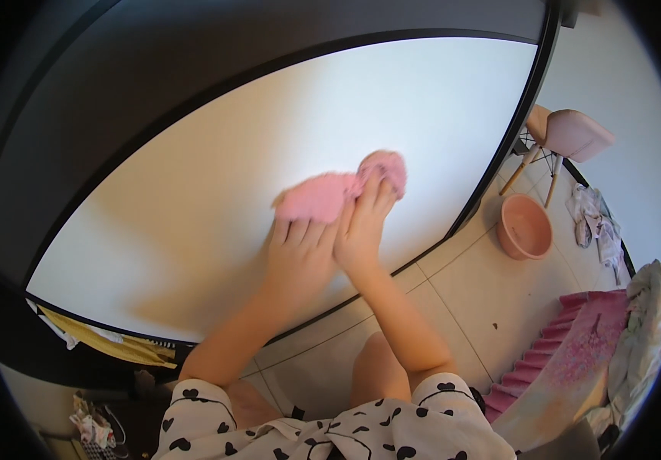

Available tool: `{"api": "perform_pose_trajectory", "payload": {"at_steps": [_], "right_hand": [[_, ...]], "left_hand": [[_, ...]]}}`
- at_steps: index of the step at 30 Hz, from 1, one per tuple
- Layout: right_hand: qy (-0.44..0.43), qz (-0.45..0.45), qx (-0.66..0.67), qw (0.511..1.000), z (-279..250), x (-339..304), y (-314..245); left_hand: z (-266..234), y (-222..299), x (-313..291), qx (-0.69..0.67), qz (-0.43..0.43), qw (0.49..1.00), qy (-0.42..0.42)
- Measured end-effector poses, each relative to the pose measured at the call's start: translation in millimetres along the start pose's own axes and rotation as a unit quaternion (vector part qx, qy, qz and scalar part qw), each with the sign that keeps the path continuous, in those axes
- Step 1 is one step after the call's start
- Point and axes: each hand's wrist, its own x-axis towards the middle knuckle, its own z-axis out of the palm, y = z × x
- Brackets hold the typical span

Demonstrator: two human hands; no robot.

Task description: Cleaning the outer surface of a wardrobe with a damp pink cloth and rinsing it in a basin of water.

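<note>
Closest of all is a white shirt [445, 429] patterned with black hearts, and from its sleeves two bare forearms reach out to a broad white panel [437, 92] in a black frame. A pink cloth [316, 198] lies against the panel, around its middle, just beyond the knuckles of the left hand [300, 257] and under the fingers of the right hand [367, 222]. Its long axis runs left to right, the right end a little farther off. The left part is spread fairly flat, the right part bunched up.

Both hands are in contact with the cloth, so neither is nearer: the left is at the flat part, the right at the bunched end, and they touch each other near the thumbs. The left fingertips are hidden by the cloth, so I can't tell whether they grip it. The right fingers lie close together over the bunch; whether they pinch it, I can't tell either.

Off to the right, well apart from the hands, a pink basin [526, 226] sits on the tiled floor [453, 337], near a pale pink chair [579, 138].
</note>
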Motion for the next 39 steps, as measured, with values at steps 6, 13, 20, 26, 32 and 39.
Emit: {"api": "perform_pose_trajectory", "payload": {"at_steps": [6, 13, 20, 26, 32, 39], "right_hand": [[-0.166, -0.24, 0.057, 0.955, -5.0, 19.0, -42.6], [-0.087, -0.352, 0.087, 0.928, -6.0, 110.3, -78.7], [0.096, -0.207, 0.014, 0.973, -8.9, 133.2, -49.0], [-0.012, -0.303, 0.037, 0.952, -13.1, 133.9, -55.9], [0.109, -0.151, 0.001, 0.983, -27.1, 166.6, -6.9], [0.054, -0.039, -0.016, 0.998, -12.2, 86.5, 0.8]], "left_hand": [[-2.9, -6.7, -60.8, 0.035, -0.153, 0.985, 0.066], [-56.6, -18.2, 27.2, 0.045, -0.167, 0.968, 0.183], [-61.8, -12.3, 69.1, 0.057, -0.068, 0.995, 0.054], [-59.9, -6.1, 63.1, 0.093, -0.077, 0.98, 0.161], [-49.7, 6.1, 116.8, 0.065, 0.018, 0.991, 0.114], [-26.7, 5.3, 68.2, 0.071, 0.067, 0.988, 0.12]]}}
